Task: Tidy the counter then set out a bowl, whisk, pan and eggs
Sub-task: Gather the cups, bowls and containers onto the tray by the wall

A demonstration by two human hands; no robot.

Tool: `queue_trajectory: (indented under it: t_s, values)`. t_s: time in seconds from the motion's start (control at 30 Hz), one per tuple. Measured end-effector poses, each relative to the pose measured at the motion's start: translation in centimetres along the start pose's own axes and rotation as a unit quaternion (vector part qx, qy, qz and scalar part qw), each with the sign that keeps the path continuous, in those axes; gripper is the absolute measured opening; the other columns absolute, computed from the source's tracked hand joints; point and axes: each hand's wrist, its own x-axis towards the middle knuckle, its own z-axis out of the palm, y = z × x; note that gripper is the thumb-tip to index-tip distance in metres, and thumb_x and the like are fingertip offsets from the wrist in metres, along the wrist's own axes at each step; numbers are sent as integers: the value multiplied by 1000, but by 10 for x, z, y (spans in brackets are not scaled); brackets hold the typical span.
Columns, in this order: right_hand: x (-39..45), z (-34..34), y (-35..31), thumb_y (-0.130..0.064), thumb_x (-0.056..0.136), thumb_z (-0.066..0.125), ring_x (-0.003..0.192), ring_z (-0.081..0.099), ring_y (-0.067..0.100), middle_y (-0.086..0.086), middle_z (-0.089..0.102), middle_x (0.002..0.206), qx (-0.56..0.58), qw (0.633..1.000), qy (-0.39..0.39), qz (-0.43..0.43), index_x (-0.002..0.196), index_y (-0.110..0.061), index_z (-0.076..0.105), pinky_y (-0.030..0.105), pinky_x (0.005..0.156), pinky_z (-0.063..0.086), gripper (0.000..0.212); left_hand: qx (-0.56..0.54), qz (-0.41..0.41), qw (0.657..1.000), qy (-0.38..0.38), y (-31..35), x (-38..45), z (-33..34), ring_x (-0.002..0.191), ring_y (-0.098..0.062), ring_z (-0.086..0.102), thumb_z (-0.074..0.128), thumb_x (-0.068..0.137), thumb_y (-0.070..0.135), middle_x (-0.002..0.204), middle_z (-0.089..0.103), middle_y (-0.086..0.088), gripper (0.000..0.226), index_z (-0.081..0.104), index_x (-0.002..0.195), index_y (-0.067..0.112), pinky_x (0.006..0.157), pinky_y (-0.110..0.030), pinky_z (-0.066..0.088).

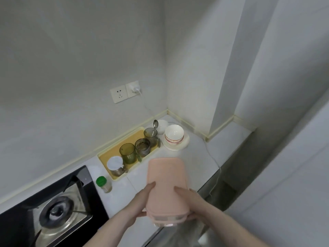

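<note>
I hold a pink lidded container [166, 182] above the white counter [199, 152], tilted away from me. My left hand [142, 202] grips its left side and near corner. My right hand [188, 198] grips its right side, thumb on top. A stack of white bowls [174, 134] sits on a white plate [185, 142] in the back corner. Beside it lies another white bowl [162, 125]. No whisk, pan or eggs are in view.
A yellow tray [105, 157] along the wall holds green glasses [127, 153], a spoon in one, and a white-lidded jar [115, 165]. A green-capped shaker [104, 184] stands beside the gas hob [58, 209]. A white cable [216, 163] runs from the wall socket [134, 89] over the counter edge.
</note>
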Motion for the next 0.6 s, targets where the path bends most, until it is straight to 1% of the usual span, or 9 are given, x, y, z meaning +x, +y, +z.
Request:
queue_trajectory:
  t_s: [0.07,0.17,0.23,0.33,0.37,0.43,0.47,0.53,0.6]
  values:
    - [7,-3,-9,-63,54,76,99,72,23,6,71,117,-9,1000,3,-9,134,-11,55,42,80,62,97,-7,7,1000,-8,7,4,1,107,-9,66,43,95,66,113,73,14,41,63,119,39,73,-25,53]
    - [28,-10,-13,-69,54,75,103,71,24,4,71,120,-21,1000,2,-1,136,-14,57,46,88,61,100,-11,0,1000,-15,12,22,4,107,-11,65,44,94,68,112,74,12,43,63,119,39,78,-28,53]
    - [36,-13,-16,-66,65,74,102,71,26,5,72,117,-19,1000,-2,12,135,-17,57,49,82,62,88,-11,-2,1000,-21,19,32,4,108,-11,65,43,94,69,113,73,12,42,62,118,40,83,-30,52]
    - [40,-11,-24,-61,83,69,104,69,28,4,69,119,-5,1000,-18,24,135,-21,54,45,70,64,68,-11,-7,999,-31,31,54,-1,110,-12,64,44,92,70,114,73,12,42,61,119,42,93,-33,52]
    - [43,-8,-24,-60,85,67,105,68,28,4,68,120,-3,999,-17,29,134,-21,53,43,70,63,64,-12,-15,999,-30,32,61,-3,111,-12,64,46,91,71,114,73,12,44,62,119,42,95,-35,51]
    - [47,-1,-22,-54,90,66,106,67,27,4,68,118,10,999,-9,32,131,-19,54,43,74,62,54,-5,-23,999,-32,32,74,-6,111,-14,65,49,86,74,114,74,10,50,62,121,40,102,-38,48]
    - [50,2,-18,-52,89,68,104,68,27,4,69,116,17,999,-3,29,128,-18,54,46,79,62,53,-2,-27,999,-35,29,82,-9,112,-16,65,52,81,77,114,75,9,57,63,122,39,106,-40,46]
    - [58,9,-10,-58,74,74,101,72,28,4,72,112,17,1000,4,21,125,-18,55,51,85,61,67,-9,-27,999,-42,19,105,-17,113,-17,66,56,71,83,112,76,9,71,64,124,37,111,-43,42]
    - [72,11,1,-61,62,75,99,73,26,2,73,113,14,1000,6,7,127,-19,56,52,84,62,79,-19,-33,998,-57,15,111,-22,113,-17,67,58,70,81,112,76,8,72,65,125,35,111,-42,42]
